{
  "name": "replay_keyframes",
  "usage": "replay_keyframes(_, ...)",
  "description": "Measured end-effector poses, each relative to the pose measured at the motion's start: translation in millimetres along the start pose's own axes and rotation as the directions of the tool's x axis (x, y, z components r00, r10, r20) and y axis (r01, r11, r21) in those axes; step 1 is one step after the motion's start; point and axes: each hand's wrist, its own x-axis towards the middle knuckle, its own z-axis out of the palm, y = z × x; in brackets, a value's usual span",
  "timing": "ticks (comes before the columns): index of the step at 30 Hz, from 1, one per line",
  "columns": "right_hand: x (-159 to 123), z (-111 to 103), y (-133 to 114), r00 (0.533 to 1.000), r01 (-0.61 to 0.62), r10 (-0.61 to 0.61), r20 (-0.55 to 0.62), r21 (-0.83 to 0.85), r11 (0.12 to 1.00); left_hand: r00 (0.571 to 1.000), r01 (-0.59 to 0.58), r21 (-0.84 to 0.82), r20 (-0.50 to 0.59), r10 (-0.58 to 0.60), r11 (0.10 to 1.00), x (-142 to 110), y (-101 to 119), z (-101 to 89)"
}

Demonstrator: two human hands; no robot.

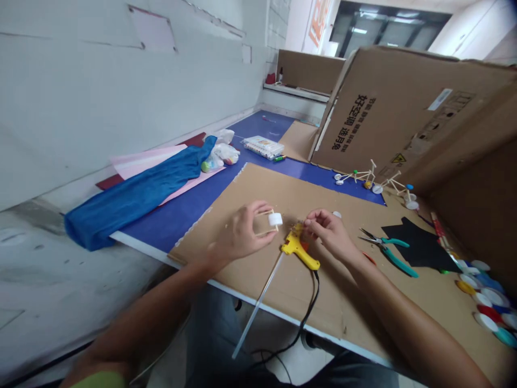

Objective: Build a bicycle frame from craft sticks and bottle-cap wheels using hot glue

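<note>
My left hand (243, 231) is closed around thin wooden sticks forming a small frame, with a white bottle cap (275, 219) between them. Held just above the cardboard sheet (258, 188), this piece faces my right hand. My right hand (330, 233) has its thumb and forefinger pinched together beside the nozzle end of a yellow glue gun (302, 253); anything between those fingertips is too small to make out. The glue gun lies on its side, a long clear glue stick (258, 304) poking out over the table's front edge.
Teal-handled pliers (390, 248) lie by black sheet material (416, 245). Several bottle caps (487, 299) crowd the right edge. Small stick models with cap wheels (359, 178) stand before a large cardboard box (388, 118). Blue cloth (141, 194) drapes at left; a black cord (311, 307) hangs down.
</note>
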Motion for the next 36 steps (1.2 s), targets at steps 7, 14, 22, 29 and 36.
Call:
replay_keyframes(7,50.0,3.9,-1.9,0.981,0.154,-0.131,0.142,-0.164,0.974,0.990,-0.056,0.180,0.139,0.031,0.982,17.5,-34.0,26.6)
replay_keyframes(14,70.8,17.2,6.6,0.950,0.106,-0.039,0.309,-0.202,0.974,0.989,-0.110,0.157,0.116,0.092,0.981,15.7,-40.9,38.2)
replay_keyframes(22,72.1,19.5,8.3,0.937,0.107,-0.018,0.348,-0.239,0.965,0.981,-0.148,0.241,0.158,0.112,0.959,16.3,-39.6,38.2)
replay_keyframes(29,71.2,20.2,9.4,0.929,0.114,-0.020,0.370,-0.233,0.966,0.978,-0.181,0.252,0.150,0.146,0.951,18.4,-36.4,36.5)
replay_keyframes(36,70.2,20.8,5.3,0.929,0.104,-0.011,0.370,-0.232,0.967,0.982,-0.143,0.244,0.152,0.108,0.959,18.4,-34.0,34.5)
